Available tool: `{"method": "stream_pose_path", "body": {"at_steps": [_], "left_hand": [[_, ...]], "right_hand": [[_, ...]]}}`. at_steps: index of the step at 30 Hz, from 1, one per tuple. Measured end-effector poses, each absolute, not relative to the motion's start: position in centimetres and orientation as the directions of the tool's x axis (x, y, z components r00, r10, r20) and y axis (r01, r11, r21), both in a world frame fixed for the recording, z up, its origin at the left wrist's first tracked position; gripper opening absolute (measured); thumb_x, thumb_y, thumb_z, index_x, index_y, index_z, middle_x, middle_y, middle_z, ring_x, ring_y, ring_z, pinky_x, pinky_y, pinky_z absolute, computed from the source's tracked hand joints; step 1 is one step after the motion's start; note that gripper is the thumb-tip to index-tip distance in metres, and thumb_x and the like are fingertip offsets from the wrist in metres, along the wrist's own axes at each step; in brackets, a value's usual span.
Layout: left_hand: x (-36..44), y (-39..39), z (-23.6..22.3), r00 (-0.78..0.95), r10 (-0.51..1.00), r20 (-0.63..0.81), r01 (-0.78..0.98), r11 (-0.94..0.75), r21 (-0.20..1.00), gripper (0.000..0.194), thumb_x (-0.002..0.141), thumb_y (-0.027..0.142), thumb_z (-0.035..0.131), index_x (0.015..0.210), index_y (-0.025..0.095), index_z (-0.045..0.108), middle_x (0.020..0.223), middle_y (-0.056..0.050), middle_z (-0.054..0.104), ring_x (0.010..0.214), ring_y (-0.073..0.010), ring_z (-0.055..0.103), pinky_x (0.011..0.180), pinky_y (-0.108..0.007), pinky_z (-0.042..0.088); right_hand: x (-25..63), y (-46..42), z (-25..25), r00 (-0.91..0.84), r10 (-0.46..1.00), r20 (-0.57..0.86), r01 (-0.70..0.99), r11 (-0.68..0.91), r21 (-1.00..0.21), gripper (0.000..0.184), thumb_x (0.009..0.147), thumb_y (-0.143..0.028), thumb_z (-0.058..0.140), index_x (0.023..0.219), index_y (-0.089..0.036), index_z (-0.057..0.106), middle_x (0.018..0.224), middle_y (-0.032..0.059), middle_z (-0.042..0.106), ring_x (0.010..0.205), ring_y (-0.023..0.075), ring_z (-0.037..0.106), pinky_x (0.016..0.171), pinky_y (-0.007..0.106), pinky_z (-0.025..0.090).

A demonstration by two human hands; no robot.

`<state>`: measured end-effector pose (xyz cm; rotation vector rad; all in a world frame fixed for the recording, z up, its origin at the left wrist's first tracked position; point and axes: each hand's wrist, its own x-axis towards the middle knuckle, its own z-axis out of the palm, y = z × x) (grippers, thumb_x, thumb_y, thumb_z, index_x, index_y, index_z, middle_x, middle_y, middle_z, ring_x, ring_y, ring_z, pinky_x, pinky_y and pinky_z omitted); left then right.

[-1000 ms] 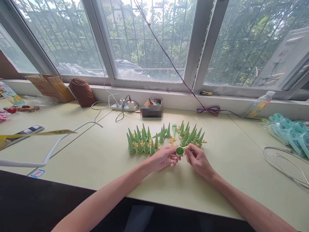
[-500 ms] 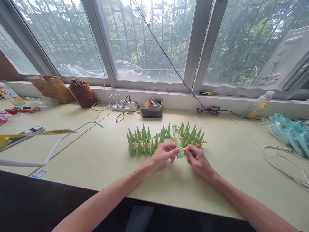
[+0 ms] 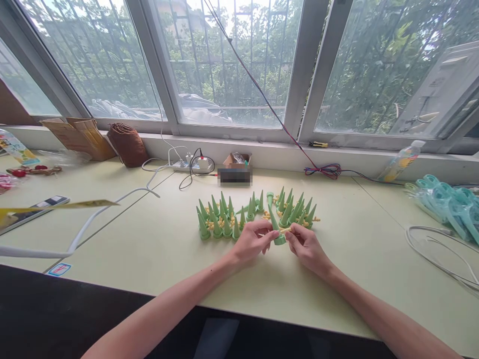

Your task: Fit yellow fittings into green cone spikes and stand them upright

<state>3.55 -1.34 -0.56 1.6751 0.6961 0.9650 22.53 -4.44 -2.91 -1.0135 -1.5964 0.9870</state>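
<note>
Between thumb and fingers, my left hand (image 3: pixel 255 237) grips a green plastic cone (image 3: pixel 274 223) near its round base, with the tip leaning away from me. My right hand (image 3: pixel 305 244) pinches a small pale-yellow plastic piece (image 3: pixel 286 230) against the side of that cone, by its base. How far the piece goes into the cone cannot be made out. Just beyond my hands, several like cones stand upright in a left group (image 3: pixel 218 219) and a right group (image 3: pixel 295 212). Small yellow pieces (image 3: pixel 266 215) lie between the groups.
A pixelated dark box (image 3: pixel 235 176) stands at the back before a small carton (image 3: pixel 239 159). A power strip (image 3: pixel 192 166) with cables is left of it. Bagged teal parts (image 3: pixel 445 204) and a coiled cable (image 3: pixel 430 242) lie right; a phone (image 3: pixel 41 207) lies left.
The held cone has turned slightly in my left hand, its base now tilted a little. My right hand stays almost still with the yellow piece.
</note>
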Motion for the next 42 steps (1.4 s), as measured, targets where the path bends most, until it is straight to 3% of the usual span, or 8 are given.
{"method": "stream_pose_path", "body": {"at_steps": [6, 10, 17, 26, 32, 37, 39, 42], "left_hand": [[3.6, -1.3, -0.9, 0.497, 0.825, 0.269, -0.014, -0.303, 0.953, 0.037, 0.088, 0.046, 0.064, 0.073, 0.012, 0.059, 0.06, 0.003, 0.048, 0.047, -0.0082, 0.054, 0.038, -0.018, 0.043], [3.7, -1.3, -1.0, 0.479, 0.842, 0.246, 0.007, -0.284, 0.959, 0.036, 0.089, 0.047, 0.063, 0.082, 0.012, 0.062, 0.067, 0.001, 0.053, 0.048, -0.0084, 0.055, 0.037, -0.019, 0.043], [3.7, -1.3, -0.4, 0.504, 0.847, 0.167, 0.015, -0.202, 0.979, 0.032, 0.091, 0.042, 0.061, 0.074, 0.015, 0.053, 0.048, 0.005, 0.051, 0.041, -0.0077, 0.05, 0.045, -0.02, 0.041], [3.8, -1.4, -0.3, 0.51, 0.849, 0.141, 0.015, -0.172, 0.985, 0.035, 0.091, 0.043, 0.061, 0.07, 0.017, 0.048, 0.045, 0.005, 0.052, 0.039, -0.008, 0.049, 0.046, -0.02, 0.039], [3.7, -1.4, -0.6, 0.523, 0.832, 0.187, 0.028, -0.236, 0.971, 0.032, 0.092, 0.043, 0.059, 0.076, 0.015, 0.054, 0.053, 0.005, 0.047, 0.043, -0.0076, 0.05, 0.043, -0.019, 0.04], [3.8, -1.4, -0.8, 0.505, 0.813, 0.291, 0.062, -0.371, 0.927, 0.03, 0.092, 0.04, 0.058, 0.08, 0.014, 0.057, 0.076, 0.0, 0.049, 0.05, -0.0069, 0.053, 0.04, -0.018, 0.043], [3.8, -1.5, -1.1, 0.477, 0.785, 0.395, 0.131, -0.508, 0.851, 0.027, 0.092, 0.037, 0.059, 0.078, 0.014, 0.058, 0.083, -0.002, 0.05, 0.057, -0.0077, 0.055, 0.044, -0.018, 0.045], [3.6, -1.6, -1.7, 0.481, 0.671, 0.564, 0.251, -0.722, 0.645, 0.019, 0.095, 0.03, 0.056, 0.085, 0.015, 0.061, 0.089, -0.004, 0.053, 0.062, -0.0084, 0.054, 0.051, -0.02, 0.046]], "right_hand": [[22.5, -4.4, -3.0, -0.179, 0.935, 0.305, 0.166, 0.335, -0.928, 0.038, 0.098, -0.042, 0.051, 0.07, -0.023, 0.034, 0.058, -0.0067, 0.032, 0.05, 0.0102, 0.028, 0.047, 0.026, 0.023], [22.4, -4.4, -3.1, -0.176, 0.935, 0.308, 0.176, 0.338, -0.925, 0.038, 0.098, -0.042, 0.051, 0.069, -0.022, 0.035, 0.058, -0.0066, 0.032, 0.051, 0.0104, 0.028, 0.047, 0.026, 0.023], [22.2, -4.4, -3.0, -0.179, 0.942, 0.285, 0.176, 0.315, -0.933, 0.036, 0.097, -0.045, 0.053, 0.072, -0.021, 0.043, 0.061, -0.0056, 0.035, 0.052, 0.0103, 0.031, 0.048, 0.026, 0.026], [22.2, -4.4, -2.7, -0.153, 0.951, 0.27, 0.106, 0.288, -0.952, 0.035, 0.095, -0.046, 0.056, 0.074, -0.021, 0.044, 0.055, -0.0072, 0.037, 0.047, 0.0094, 0.031, 0.046, 0.025, 0.025], [22.4, -4.5, -2.7, -0.163, 0.948, 0.273, 0.111, 0.293, -0.95, 0.038, 0.096, -0.046, 0.055, 0.071, -0.022, 0.04, 0.053, -0.0073, 0.036, 0.048, 0.0095, 0.029, 0.046, 0.025, 0.024], [22.4, -4.6, -2.9, -0.167, 0.95, 0.263, 0.123, 0.284, -0.951, 0.039, 0.096, -0.048, 0.054, 0.071, -0.022, 0.039, 0.054, -0.0072, 0.036, 0.048, 0.0098, 0.028, 0.046, 0.026, 0.024], [22.4, -4.5, -2.8, -0.163, 0.954, 0.252, 0.129, 0.273, -0.953, 0.04, 0.095, -0.049, 0.055, 0.07, -0.022, 0.039, 0.054, -0.0071, 0.036, 0.048, 0.0098, 0.029, 0.046, 0.026, 0.023], [22.3, -4.5, -2.6, -0.16, 0.96, 0.231, 0.124, 0.252, -0.96, 0.041, 0.094, -0.051, 0.056, 0.07, -0.022, 0.039, 0.054, -0.0073, 0.035, 0.048, 0.0097, 0.029, 0.046, 0.025, 0.023]]}}
